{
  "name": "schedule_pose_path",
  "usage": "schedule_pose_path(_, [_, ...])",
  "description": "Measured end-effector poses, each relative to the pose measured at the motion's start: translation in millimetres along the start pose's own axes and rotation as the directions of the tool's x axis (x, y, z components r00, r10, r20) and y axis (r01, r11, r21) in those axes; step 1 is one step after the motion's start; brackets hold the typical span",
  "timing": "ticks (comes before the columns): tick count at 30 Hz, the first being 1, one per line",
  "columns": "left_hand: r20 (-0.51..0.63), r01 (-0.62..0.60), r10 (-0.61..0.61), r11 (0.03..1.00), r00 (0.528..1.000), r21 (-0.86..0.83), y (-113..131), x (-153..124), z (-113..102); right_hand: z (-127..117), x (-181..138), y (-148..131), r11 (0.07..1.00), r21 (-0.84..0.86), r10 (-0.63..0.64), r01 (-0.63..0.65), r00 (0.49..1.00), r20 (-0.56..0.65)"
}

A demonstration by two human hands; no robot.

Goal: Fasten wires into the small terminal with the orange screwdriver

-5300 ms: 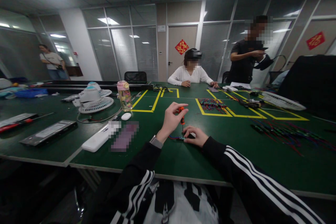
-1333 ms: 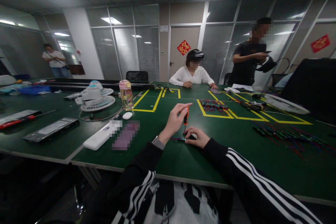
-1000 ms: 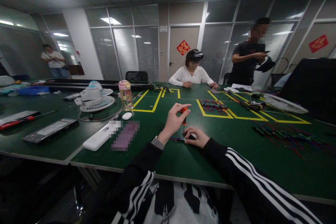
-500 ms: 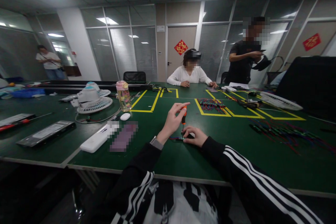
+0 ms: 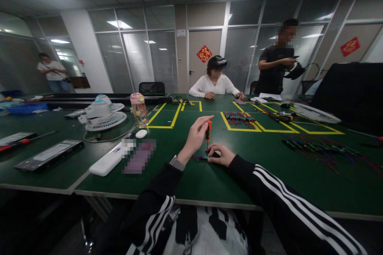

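The left hand (image 5: 194, 137) is raised just above the worktop (image 5: 209, 183), with thumb and fingers pinched around the orange handle of a screwdriver (image 5: 208, 129). The screwdriver stands nearly upright, tip down. Its tip meets a small dark part (image 5: 204, 157) that lies on the worktop near the front edge, with thin coloured wires trailing from it to the left. The right hand (image 5: 220, 154) lies low just beside the tip, fingers bent down onto the part and pinning it in place. How much of the part sits under the fingers cannot be told.

To the left lie a white box (image 5: 106, 162), a white mouse (image 5: 141, 133) and a flat grey device (image 5: 49, 153). Behind them are a pink-capped bottle (image 5: 138, 109) and a white fan (image 5: 103, 113) laid on its back. Farther along the worktop, a wire bundle (image 5: 239, 118) rests inside a yellow-taped square, well apart from the hands. More loose wires (image 5: 323, 149) spread out at the right.

Across the worktop a person in white (image 5: 214, 84) sits with both hands on it. A person in black (image 5: 275, 67) stands beside them, and a third person (image 5: 50, 71) stands far off at the left
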State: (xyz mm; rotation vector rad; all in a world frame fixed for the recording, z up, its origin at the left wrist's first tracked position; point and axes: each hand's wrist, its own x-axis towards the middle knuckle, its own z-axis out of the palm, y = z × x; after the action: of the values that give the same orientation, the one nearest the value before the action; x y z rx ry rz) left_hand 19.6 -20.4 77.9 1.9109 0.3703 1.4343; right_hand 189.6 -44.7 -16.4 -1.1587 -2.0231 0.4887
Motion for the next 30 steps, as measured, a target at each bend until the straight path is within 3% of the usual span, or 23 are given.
schedule_pose_path(3, [0.014, 0.018, -0.018, 0.999, 1.000, -0.037, -0.4, -0.5, 0.3, -0.2, 0.0, -0.7, 1.000, 0.003, 0.001, -0.001, 1.000, 0.003])
schedule_pose_path(7, [-0.092, -0.076, 0.092, 0.983, 0.992, 0.165, 1.1, -1.9, -0.2, -0.1, -0.4, 0.0, 1.000, 0.009, 0.006, -0.006, 1.000, 0.003])
schedule_pose_path(9, [-0.084, -0.102, 0.127, 0.962, 0.988, 0.254, 2.0, -1.5, -1.1, 0.0, -0.5, 0.9, 1.000, 0.009, 0.012, -0.012, 1.000, 0.008])
schedule_pose_path(16, [0.224, -0.276, 0.202, 0.884, 0.953, 0.377, 1.4, 12.8, -5.1, 1.1, -0.4, 4.7, 1.000, 0.029, -0.001, 0.001, 1.000, 0.007])
schedule_pose_path(19, [0.333, -0.371, 0.215, 0.762, 0.918, 0.531, 5.4, 21.5, -7.4, 1.9, -0.4, 5.4, 0.999, 0.033, -0.021, 0.021, 1.000, 0.002])
schedule_pose_path(22, [0.463, -0.520, 0.244, 0.501, 0.852, 0.692, 13.4, 28.1, -9.4, 2.0, -0.4, 5.3, 0.999, 0.039, -0.035, 0.034, 0.999, 0.004])
schedule_pose_path(25, [0.580, -0.633, 0.254, 0.278, 0.774, 0.722, 20.1, 31.3, -9.5, 1.4, -0.4, 5.0, 0.999, 0.038, -0.039, 0.039, 0.999, 0.004])
schedule_pose_path(27, [0.607, -0.659, 0.263, 0.215, 0.750, 0.721, 21.5, 31.2, -8.5, 0.8, -0.4, 5.0, 0.999, 0.032, -0.038, 0.038, 0.999, 0.004])
schedule_pose_path(30, [0.625, -0.684, 0.290, 0.201, 0.725, 0.701, 20.2, 29.3, -6.5, 0.2, -0.4, 5.0, 0.999, 0.037, -0.034, 0.034, 0.999, 0.003])
